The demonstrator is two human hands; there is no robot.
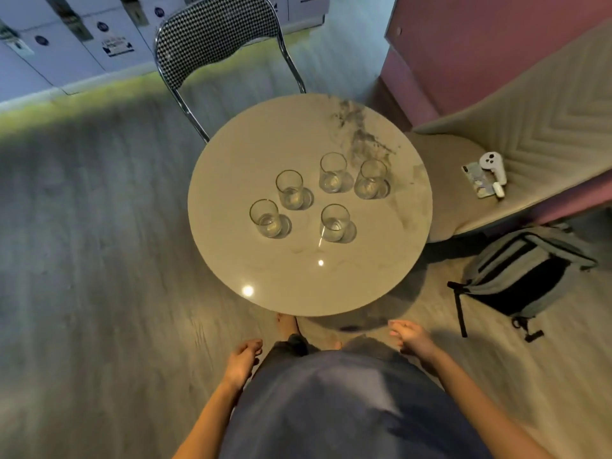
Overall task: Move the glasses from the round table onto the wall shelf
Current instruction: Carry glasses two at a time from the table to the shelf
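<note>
As white boxes [66, 38] lined the far-left floor edge, the left hand [243, 357] hung at the person's side near the table's front edge, fingers loosely curled, grasping nothing; a houndstooth-backed chair [215, 34] stood behind the round table [231, 154]; five clear glasses [290, 189] stood upright on the tabletop, two left of centre, one nearer the front, two just beside each other at the right rear; none touched by either hand; the right hand [410, 337] hung relaxed and likewise held nothing; further right, a white controller [493, 167] lay on a padded seat [546, 120]; a grey backpack [523, 276] lay on the floor.
</note>
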